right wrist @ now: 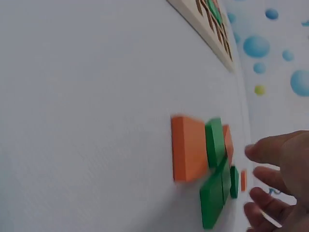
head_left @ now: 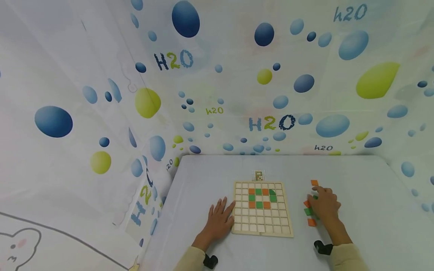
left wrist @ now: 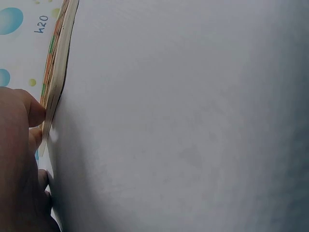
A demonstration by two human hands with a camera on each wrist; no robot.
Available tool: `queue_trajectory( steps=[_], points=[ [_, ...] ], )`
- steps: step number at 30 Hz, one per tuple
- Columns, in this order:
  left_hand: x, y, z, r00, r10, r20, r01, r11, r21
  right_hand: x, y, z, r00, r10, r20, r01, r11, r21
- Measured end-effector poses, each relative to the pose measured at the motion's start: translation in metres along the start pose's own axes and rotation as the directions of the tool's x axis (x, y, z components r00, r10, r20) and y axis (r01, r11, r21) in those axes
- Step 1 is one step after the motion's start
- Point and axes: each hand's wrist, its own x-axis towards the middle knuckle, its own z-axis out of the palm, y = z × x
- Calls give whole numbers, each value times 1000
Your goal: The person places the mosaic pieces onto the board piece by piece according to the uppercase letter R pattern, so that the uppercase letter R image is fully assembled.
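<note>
My left hand (head_left: 219,220) rests flat with fingers spread, its fingertips at the left edge of a wooden grid board (head_left: 288,210). Orange and green square tiles form a ring in the board's upper cells, with a rounded green piece (head_left: 272,192) at the ring's upper right corner. Over the loose tiles to the right of the board hovers my right hand (head_left: 325,205), fingers bent and apart. Seen from the right wrist, an orange tile (right wrist: 193,150) and several green tiles (right wrist: 212,198) lie close together, and nothing shows between thumb and fingers.
A small patterned card (head_left: 258,175) lies just behind the board. One orange tile (head_left: 314,182) sits apart beyond the right hand. Behind the white table (head_left: 203,169) hangs a sheet printed with blue and green dots. Black wrist mounts (head_left: 211,261) show near both sleeves.
</note>
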Motion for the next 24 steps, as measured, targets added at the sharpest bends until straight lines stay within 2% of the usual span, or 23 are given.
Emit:
queue_trajectory(
  steps=[4,10,13,19,24],
  points=[
    [-1,1,0,1000,-8,6,8,1000,12,2,12,-8,999,25,45,-26,999,30],
    [1,-1,3,1000,-7,0,7,1000,13,4,20,2,999,-36,0,35,993,110],
    [0,-1,3,1000,-7,0,7,1000,10,4,23,4,997,-71,-13,72,992,105],
    [0,-1,3,1000,-2,-1,2,1000,0,1,27,6,998,-54,-14,55,995,88],
    [1,-3,5,1000,-11,-1,11,1000,18,4,29,11,993,-113,-20,115,988,101]
  ],
)
